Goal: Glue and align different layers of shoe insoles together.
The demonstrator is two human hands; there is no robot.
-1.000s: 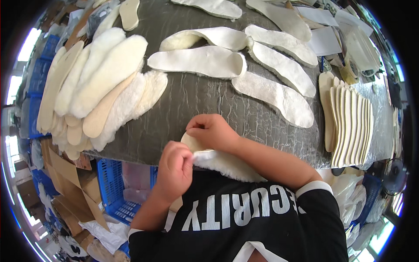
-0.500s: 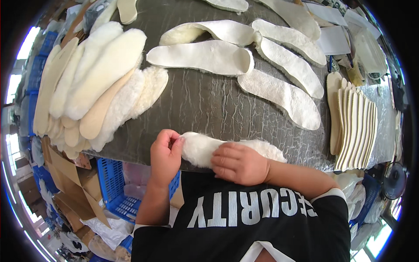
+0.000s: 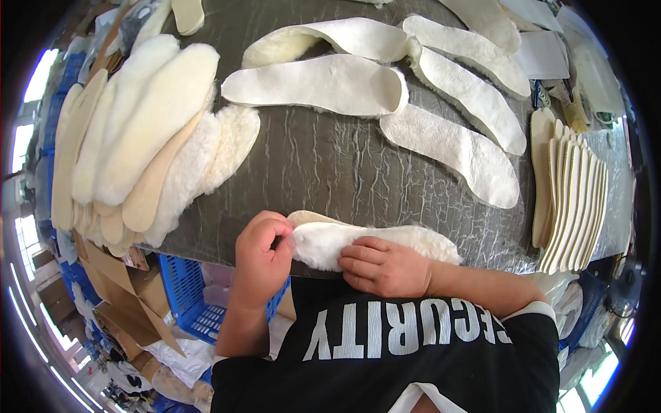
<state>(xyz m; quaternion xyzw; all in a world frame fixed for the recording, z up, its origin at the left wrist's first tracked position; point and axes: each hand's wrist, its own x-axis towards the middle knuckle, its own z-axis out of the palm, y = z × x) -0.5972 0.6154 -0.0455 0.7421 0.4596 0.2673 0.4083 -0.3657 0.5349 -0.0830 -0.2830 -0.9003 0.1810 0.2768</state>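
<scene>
A fluffy white fleece insole (image 3: 320, 246) lies lengthwise at the table's near edge, pile side up. Along its far left side shows the edge of a flat beige insole (image 3: 303, 217) beneath it. My left hand (image 3: 265, 249) pinches the left tip, thumb and forefinger closed there. Across the middle rests my right hand (image 3: 385, 267), its fingers together and curled over the pile. Beyond the hands, several white insoles (image 3: 317, 84) lie with their smooth side up, fleece showing at their rims.
A heap of fleece and beige insoles (image 3: 155, 131) stands at the left. Stacked beige insoles (image 3: 571, 199) stand on edge at the right of the dark table (image 3: 310, 165). A blue plastic crate (image 3: 184, 289) and cardboard boxes (image 3: 124, 303) sit below the table's left edge.
The beige insole's edge now shows beyond the fleece insole's left part. Both hands keep their places on it, and the whole view has shifted slightly.
</scene>
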